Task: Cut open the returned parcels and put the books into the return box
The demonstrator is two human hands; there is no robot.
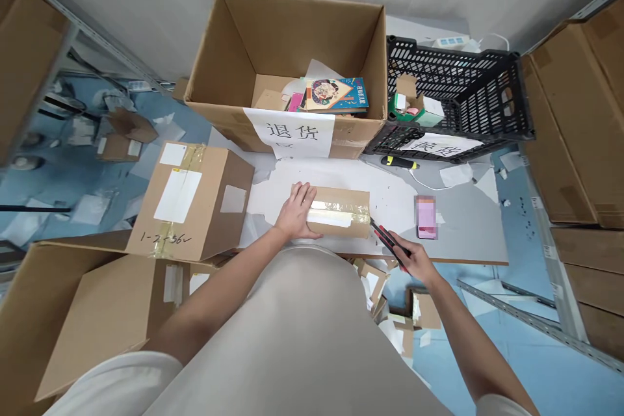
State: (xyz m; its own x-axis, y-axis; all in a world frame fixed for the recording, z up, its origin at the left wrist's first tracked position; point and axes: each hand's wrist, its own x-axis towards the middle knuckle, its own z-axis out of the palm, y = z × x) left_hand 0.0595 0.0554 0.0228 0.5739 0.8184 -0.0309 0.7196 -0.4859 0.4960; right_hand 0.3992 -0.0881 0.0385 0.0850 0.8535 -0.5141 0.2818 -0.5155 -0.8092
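My left hand [295, 211] lies with fingers spread over the left end of a small, long cardboard box [336, 200], pressing on it. Clear tape and a white label run along the top of this box. In my right hand [416, 260] is a slim black-and-red box cutter [387, 239], gripped with the fingers wrapped round it. Its tip meets the taped right end of the box; whether it has cut in cannot be made out. A phone [426, 216] with a pink screen lies to the right of the box.
Behind stands a big open carton [205, 88] with books [334, 94] inside, beside a black plastic crate [487, 94] holding small boxes. A black-and-yellow tool [400, 162] lies before the crate. A taped carton [195, 198] is at the left. Cardboard scraps [375, 279] litter the floor.
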